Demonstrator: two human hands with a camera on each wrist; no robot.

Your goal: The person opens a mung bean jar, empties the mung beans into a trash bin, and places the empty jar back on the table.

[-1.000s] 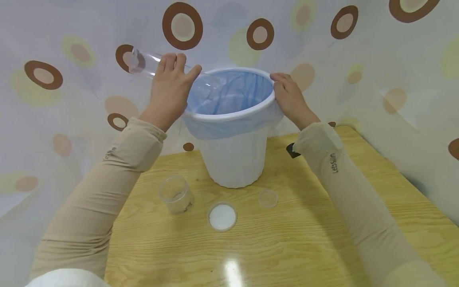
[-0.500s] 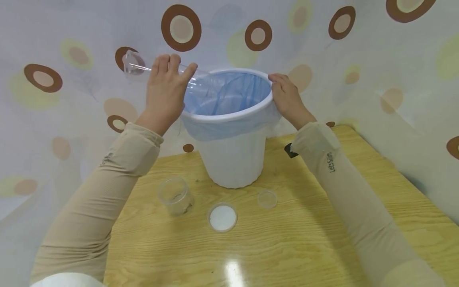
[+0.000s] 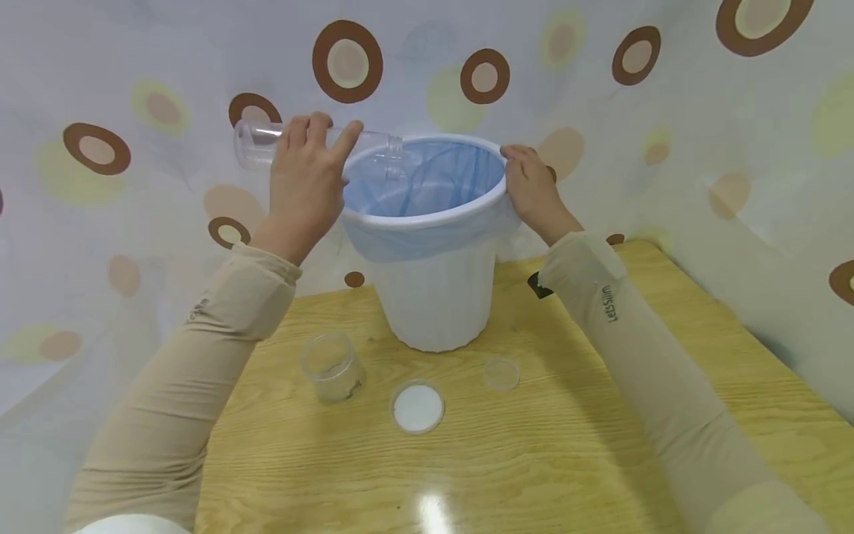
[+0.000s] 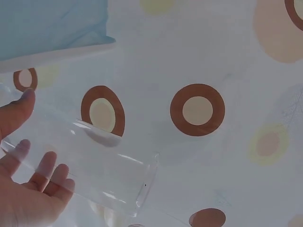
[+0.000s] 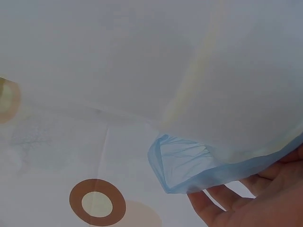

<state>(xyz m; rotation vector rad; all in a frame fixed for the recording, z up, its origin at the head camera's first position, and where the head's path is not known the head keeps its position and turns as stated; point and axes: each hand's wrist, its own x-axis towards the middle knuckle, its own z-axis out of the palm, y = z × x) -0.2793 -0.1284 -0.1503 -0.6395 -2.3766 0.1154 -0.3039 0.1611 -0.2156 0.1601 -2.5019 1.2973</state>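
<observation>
My left hand [image 3: 303,182] grips a clear plastic bottle [image 3: 256,144] around its body. The bottle lies nearly level, its threaded neck [image 3: 395,157] over the left side of the white bin's opening and its base pointing left. In the left wrist view, thumb and fingers wrap the see-through bottle [image 4: 113,165], and no liquid shows in it. My right hand [image 3: 537,185] holds the right rim of the white bin [image 3: 434,297]. A blue bag [image 3: 440,174] lines the bin and folds over its edge. The right wrist view has the fingers [image 5: 227,196] beneath the liner's fold [image 5: 213,177].
On the wooden table [image 3: 467,475] before the bin stand a clear open jar [image 3: 333,371], a round lid with a white face [image 3: 418,408] and a clear disc [image 3: 501,373]. A patterned sheet [image 3: 167,44] hangs close behind. A black piece [image 3: 539,285] lies by the right sleeve.
The bottle has tipped from neck-down to nearly level: its neck has risen and its base has dropped. The right hand stays on the bin's rim.
</observation>
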